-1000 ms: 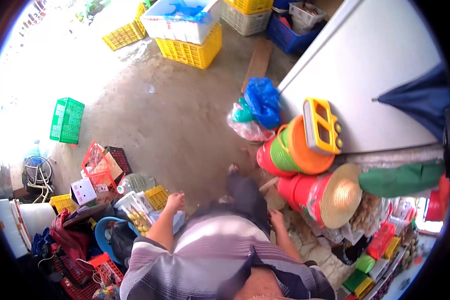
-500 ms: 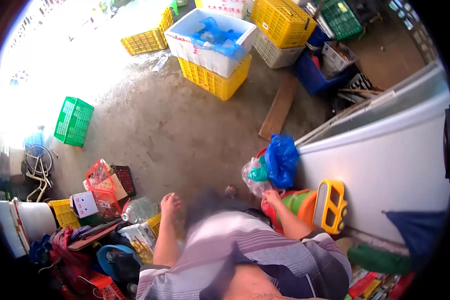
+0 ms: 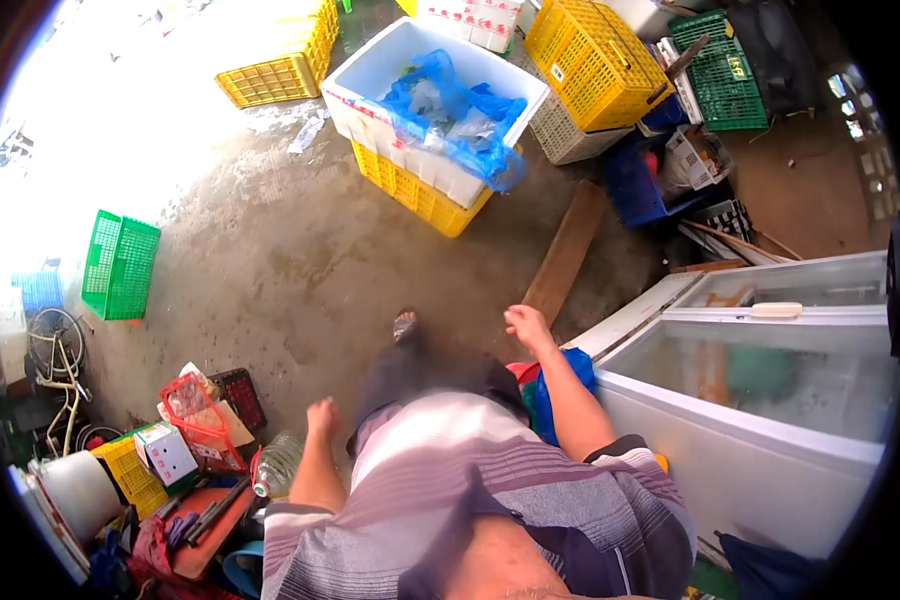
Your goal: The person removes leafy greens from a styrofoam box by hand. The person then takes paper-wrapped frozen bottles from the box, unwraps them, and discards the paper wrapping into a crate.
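Though I can't tell whether left hand point(image 3: 322, 416) or right hand point(image 3: 526, 326) is clenched, the blue bag point(image 3: 582, 368) beside the right forearm point(image 3: 570, 398) sits by the freezer point(image 3: 710, 450), presumably to leave walking room.

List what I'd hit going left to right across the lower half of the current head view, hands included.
Bicycle → green plastic crate → red plastic crate → clear plastic bottle → left hand → sandaled foot → right hand → glass-topped chest freezer.

Blue bag point(image 3: 579, 369) partly behind right forearm point(image 3: 568, 388)
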Tool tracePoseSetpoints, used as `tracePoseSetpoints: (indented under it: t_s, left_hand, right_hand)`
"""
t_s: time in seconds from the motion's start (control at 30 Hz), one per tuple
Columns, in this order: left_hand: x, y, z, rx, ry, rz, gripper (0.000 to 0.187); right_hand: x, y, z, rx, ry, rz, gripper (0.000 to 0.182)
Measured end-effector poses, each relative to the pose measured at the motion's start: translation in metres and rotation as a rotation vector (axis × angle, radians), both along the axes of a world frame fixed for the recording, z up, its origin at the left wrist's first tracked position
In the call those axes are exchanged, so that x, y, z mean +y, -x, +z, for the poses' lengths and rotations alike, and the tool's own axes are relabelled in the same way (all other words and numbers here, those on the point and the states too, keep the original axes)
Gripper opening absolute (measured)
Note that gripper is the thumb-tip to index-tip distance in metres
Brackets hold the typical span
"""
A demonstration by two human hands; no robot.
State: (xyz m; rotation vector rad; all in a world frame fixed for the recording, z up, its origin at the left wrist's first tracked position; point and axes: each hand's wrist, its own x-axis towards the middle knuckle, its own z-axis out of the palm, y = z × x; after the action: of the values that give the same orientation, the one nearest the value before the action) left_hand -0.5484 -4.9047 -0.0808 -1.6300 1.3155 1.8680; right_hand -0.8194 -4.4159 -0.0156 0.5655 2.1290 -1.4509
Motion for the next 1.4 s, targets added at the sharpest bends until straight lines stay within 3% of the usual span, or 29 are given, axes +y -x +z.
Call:
tracePoseSetpoints:
  t_s: [0.2,0.33,0.43,0.5,0.57,0.63,0.7,0.83,0.93,1.0,1.1,1.13,1.2,1.3,1.4]
  left_hand:
    - [-0.028,0.291,0.017,0.247,0.131,-0.225,0.019]
    - [0.028,0.447,0.055,0.319,0.165,-0.234,0.037]
    - [0.066,0.530,0.030,0.391,0.136,-0.293,0.044]
    - [0.094,0.579,0.014,0.378,0.182,-0.329,0.049]
    - [0.127,0.626,0.042,0.286,0.210,-0.281,0.051]
    - [0.148,0.661,0.048,0.222,0.223,-0.219,0.052]
    - [0.156,0.684,0.033,0.175,0.208,-0.153,0.052]
    - [0.146,0.705,0.012,0.140,0.118,-0.201,0.039]
    - [0.135,0.709,0.011,0.149,0.208,-0.296,0.031]
    - [0.127,0.708,0.034,0.184,0.242,-0.406,0.025]
    - [0.105,0.709,0.051,0.243,0.240,-0.548,0.019]
    - [0.097,0.710,0.055,0.268,0.214,-0.545,0.016]
    - [0.085,0.716,0.071,0.274,0.301,-0.663,0.025]
    - [0.076,0.728,0.099,0.230,0.291,-0.826,0.026]
    - [0.073,0.726,0.093,0.195,0.209,-0.853,0.022]
  right_hand:
    - [-0.080,0.122,0.060,0.245,-0.064,0.314,0.044]
    - [-0.111,0.215,0.090,0.411,0.006,0.311,0.042]
    - [-0.123,0.294,0.093,0.581,-0.005,0.337,0.045]
    - [-0.128,0.352,0.073,0.725,-0.074,0.380,0.050]
    - [-0.138,0.394,0.033,0.894,-0.198,0.409,0.055]
    - [-0.149,0.432,0.008,0.741,-0.223,0.524,0.059]
    - [-0.156,0.453,-0.010,0.641,-0.295,0.691,0.060]
    - [-0.163,0.488,-0.041,0.369,-0.253,0.752,0.033]
    - [-0.148,0.493,-0.063,0.331,0.026,0.287,0.025]
    - [-0.127,0.509,-0.075,0.303,-0.205,0.177,0.025]
    - [-0.102,0.521,-0.121,0.071,-0.329,0.026,0.030]
    - [-0.106,0.522,-0.136,0.072,-0.379,0.021,0.036]
    - [-0.114,0.529,-0.165,0.079,-0.481,0.006,0.054]
    - [-0.151,0.555,-0.194,-0.015,-0.478,-0.193,0.099]
    - [-0.193,0.579,-0.227,-0.295,-0.723,-0.311,0.121]
